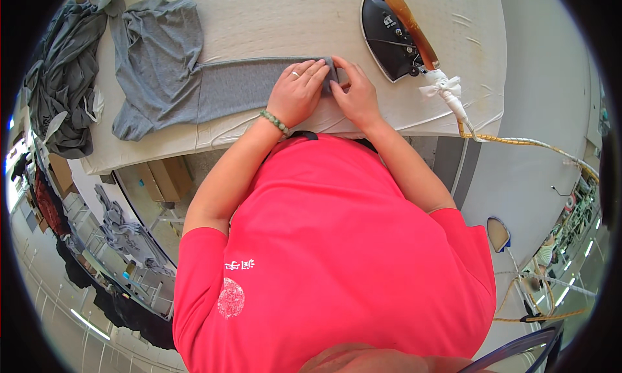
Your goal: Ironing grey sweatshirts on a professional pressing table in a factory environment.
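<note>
Left hand (299,91): flat on sleeve (243,88), not gripping. Right hand (356,99): at cuff (331,78), grip cannot be told. Grey garment (159,68): on tabletop (278,29), extending left from hands; sleeve straightened, body unsmoothed. Iron (389,39): beyond right hand, untouched.

You have one bare left hand (297,95) and one bare right hand (357,99), one silver ring (295,73), one green beaded bracelet (275,121), one bright red short-sleeved shirt (350,243), one cream cloth-covered table (272,23), one light grey fabric garment (155,55), one black pointed iron (382,39) and one heap of dark grey cloth (61,81), its pieces too tangled to count.
</note>
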Demonstrator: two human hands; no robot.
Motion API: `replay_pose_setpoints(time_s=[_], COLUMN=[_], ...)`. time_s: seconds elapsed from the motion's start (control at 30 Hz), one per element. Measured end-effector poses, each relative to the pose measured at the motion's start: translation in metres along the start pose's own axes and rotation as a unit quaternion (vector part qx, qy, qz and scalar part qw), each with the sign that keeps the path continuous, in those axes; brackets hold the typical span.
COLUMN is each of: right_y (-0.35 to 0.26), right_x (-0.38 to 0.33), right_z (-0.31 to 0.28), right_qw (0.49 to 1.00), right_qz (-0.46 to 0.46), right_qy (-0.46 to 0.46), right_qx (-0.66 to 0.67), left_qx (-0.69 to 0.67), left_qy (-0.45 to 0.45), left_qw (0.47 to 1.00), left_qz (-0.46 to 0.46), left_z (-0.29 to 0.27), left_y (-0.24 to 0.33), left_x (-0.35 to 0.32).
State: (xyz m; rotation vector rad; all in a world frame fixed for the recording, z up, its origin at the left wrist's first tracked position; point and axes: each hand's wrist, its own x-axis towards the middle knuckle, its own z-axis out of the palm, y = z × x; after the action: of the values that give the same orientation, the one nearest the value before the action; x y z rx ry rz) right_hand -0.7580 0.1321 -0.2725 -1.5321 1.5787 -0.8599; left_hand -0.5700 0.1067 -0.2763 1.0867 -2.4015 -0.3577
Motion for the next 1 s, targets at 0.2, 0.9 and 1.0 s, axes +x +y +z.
replay_pose_setpoints(time_s=[0.2, 0.9, 1.0], right_y=[0.005, -0.061, -0.038], right_x=[-0.013, 0.087, 0.067], right_z=[-0.003, -0.130, -0.127], right_qw=[0.999, 0.896, 0.920], right_qz=[0.038, 0.336, 0.202], right_qy=[-0.002, -0.199, -0.183], right_qx=[-0.036, -0.212, -0.282], left_qx=[0.041, -0.037, -0.051], left_qy=[-0.014, -0.023, -0.007], left_qw=[0.999, 0.992, 0.991], left_qz=[-0.030, -0.119, -0.127], left_z=[0.010, 0.007, 0.015], left_y=[0.005, 0.009, 0.003], left_x=[0.002, 0.001, 0.001])
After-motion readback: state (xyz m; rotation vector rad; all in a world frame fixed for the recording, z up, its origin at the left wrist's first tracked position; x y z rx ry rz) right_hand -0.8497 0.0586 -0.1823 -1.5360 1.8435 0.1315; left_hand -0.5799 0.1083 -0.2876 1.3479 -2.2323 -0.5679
